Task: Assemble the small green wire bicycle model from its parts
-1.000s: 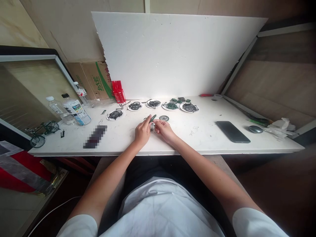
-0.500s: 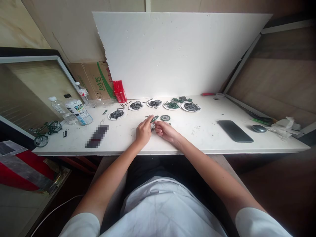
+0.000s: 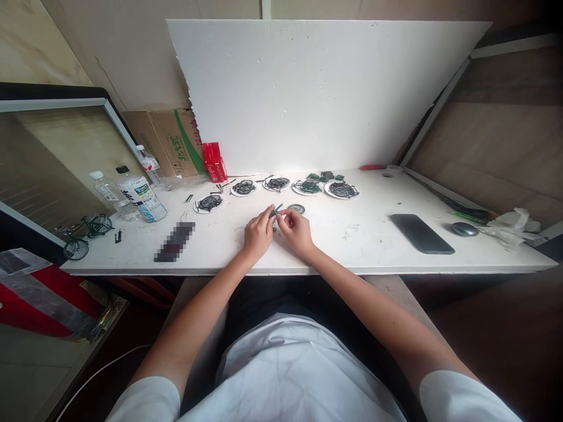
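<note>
Near the middle of the white table, my left hand (image 3: 258, 235) grips a small green part (image 3: 275, 210) that sticks up past its fingertips. My right hand (image 3: 298, 230) is beside it, thumb and fingers pinched together at the same part; whether it holds a separate piece is hidden. Just behind my right hand a small spoked wheel (image 3: 297, 208) lies on the table, partly covered. Farther back stand white plates of small dark parts, among them one with wheels (image 3: 341, 190) and one with green pieces (image 3: 307, 186).
Bottles (image 3: 143, 196) and a small green model bicycle (image 3: 88, 231) stand at the left, with a red box (image 3: 214, 162) farther back. A black phone (image 3: 421, 233), a mouse (image 3: 464, 229) and crumpled tissue (image 3: 514, 225) lie at the right. A white board (image 3: 325, 94) rises behind the plates.
The green part between my hands has turned and now shows as a narrow edge. My right hand has rotated, its fingers drawn up closer to the part and its back raised.
</note>
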Demonstrator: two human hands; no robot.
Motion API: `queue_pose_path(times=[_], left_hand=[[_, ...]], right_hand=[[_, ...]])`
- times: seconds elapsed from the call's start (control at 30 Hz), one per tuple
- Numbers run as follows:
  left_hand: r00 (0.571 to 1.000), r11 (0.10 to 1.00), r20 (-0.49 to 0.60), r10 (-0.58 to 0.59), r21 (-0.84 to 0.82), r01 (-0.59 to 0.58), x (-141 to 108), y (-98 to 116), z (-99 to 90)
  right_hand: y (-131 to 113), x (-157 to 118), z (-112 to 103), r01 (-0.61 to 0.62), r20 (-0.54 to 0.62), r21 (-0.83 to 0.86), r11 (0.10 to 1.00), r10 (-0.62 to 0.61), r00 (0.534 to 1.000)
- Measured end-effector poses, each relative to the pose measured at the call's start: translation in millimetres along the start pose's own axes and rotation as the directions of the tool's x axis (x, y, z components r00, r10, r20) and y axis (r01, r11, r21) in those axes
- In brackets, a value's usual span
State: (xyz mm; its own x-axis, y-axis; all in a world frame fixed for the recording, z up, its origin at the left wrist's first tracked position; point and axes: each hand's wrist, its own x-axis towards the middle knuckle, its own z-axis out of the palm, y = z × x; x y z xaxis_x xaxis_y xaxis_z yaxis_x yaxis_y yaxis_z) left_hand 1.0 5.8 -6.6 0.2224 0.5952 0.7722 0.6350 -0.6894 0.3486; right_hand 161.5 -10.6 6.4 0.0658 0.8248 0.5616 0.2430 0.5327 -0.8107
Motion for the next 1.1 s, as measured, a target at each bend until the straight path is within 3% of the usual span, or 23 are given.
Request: queue_pose_path(times=[0.3, 0.73, 1.1], left_hand=[[1.000, 0.999, -0.007, 0.022, 0.029, -0.022, 0.9, 0.0, 0.3], [1.000, 0.999, -0.009, 0.007, 0.036, -0.007, -0.4, -1.7, 0.7], [1.000, 1.000, -0.011, -0.014, -0.001, 0.014, -0.1, -1.0, 0.6]], right_hand=[[3.7, 0.9, 0.8, -0.017, 0.008, 0.016, 1.000, 0.017, 1.000], [1.1, 9.7, -0.1, -0.274, 0.178, 0.317, 0.908, 0.227, 0.957], [0.5, 8.6, -0.4, -0.264, 0.177, 0.277, 0.924, 0.221, 0.959]])
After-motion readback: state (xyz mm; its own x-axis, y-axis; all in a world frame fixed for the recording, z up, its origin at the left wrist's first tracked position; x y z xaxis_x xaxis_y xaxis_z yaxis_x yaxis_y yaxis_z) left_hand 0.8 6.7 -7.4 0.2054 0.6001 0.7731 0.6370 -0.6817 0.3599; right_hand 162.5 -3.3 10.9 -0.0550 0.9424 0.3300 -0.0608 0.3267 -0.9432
